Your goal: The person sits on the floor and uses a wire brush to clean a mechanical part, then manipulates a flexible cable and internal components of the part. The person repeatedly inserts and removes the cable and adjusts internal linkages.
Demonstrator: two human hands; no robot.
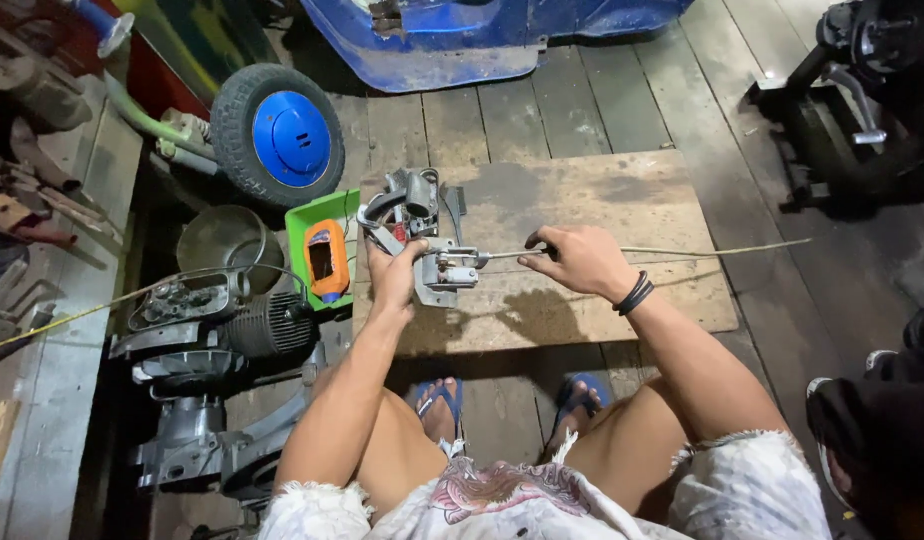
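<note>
Dark wooden floorboards [582,110] are carrying a worn plywood board [622,200], and the person is sitting over its near edge with both feet in blue sandals [444,403]. On the board's left part a grey metal mechanism [422,235], made of brackets and levers, is resting. The left hand [394,278] is gripping this mechanism from below, fingers closed around its lower bracket. The right hand [580,260] is pinching a thin metal rod [682,249] between thumb and curled fingers; the rod is running from the mechanism out past the board's right edge. Just left of the mechanism, an orange meter [326,260] is lying in a green tray [304,225]. Further left, a finned engine [244,330] is sitting below a blue-hubbed wheel [280,135].
</note>
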